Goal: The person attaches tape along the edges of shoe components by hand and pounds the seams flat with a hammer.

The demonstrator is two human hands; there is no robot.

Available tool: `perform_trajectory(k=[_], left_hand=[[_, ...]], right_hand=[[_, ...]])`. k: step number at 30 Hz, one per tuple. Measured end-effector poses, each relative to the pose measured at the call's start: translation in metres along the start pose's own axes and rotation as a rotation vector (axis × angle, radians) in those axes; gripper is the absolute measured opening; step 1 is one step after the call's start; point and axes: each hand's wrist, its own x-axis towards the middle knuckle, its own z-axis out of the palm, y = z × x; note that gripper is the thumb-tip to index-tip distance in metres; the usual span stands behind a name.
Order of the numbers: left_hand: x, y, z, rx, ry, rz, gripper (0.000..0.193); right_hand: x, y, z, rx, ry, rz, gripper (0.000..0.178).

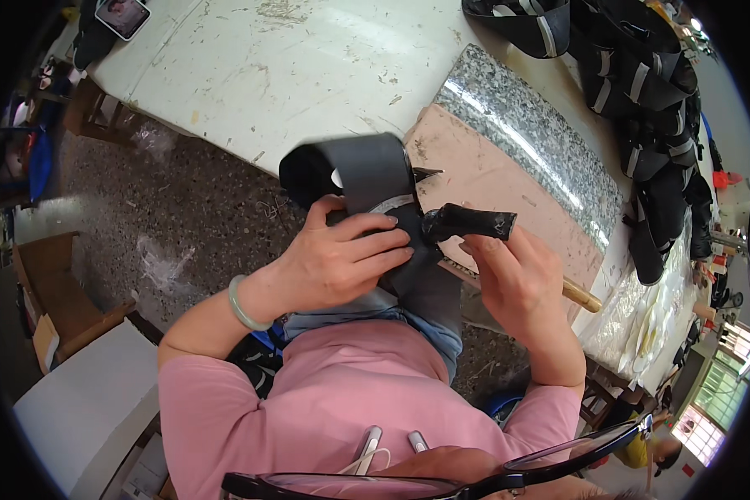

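A black, curved, band-like piece [375, 171], looped round at its left end, is held up past the table's near edge. My left hand [333, 258] grips its near side, fingers pressed across the dark material beside a grey strip. In my right hand [521, 279] is a black-wrapped handle [479, 222], pinched near its right end; its left end meets the piece. What kind of tool it belongs to I cannot tell. A light wooden stick [582, 295] shows behind the right hand; whether the hand holds it is hidden. A dark pointed tip [427, 174] juts out beside the piece.
A pinkish board [508, 179] and a speckled stone slab [525, 125] lie on the white table [250, 83]. Many black pieces with pale strips [642, 83] are heaped at the right, near clear plastic wrapping [642, 321]. A phone [123, 15] lies far left.
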Motion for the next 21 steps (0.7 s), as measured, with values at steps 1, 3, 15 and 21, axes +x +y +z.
perform_trajectory(k=[1,3,15,21], left_hand=[[-0.002,-0.001,0.001,-0.001,-0.002,0.002,0.03],[-0.002,0.0,0.0,0.072,0.015,0.005,0.029],[0.008,-0.003,0.006,0.178,0.046,0.018,0.021],[0.013,-0.004,0.004,0.175,0.038,0.035,0.02]], right_hand=[[0.0,0.0,0.001,0.0,0.001,0.003,0.025],[-0.002,0.002,0.002,0.019,0.017,0.001,0.023],[0.0,0.005,0.001,-0.003,0.147,0.0,0.021],[0.003,-0.005,0.003,0.033,0.03,0.048,0.025]])
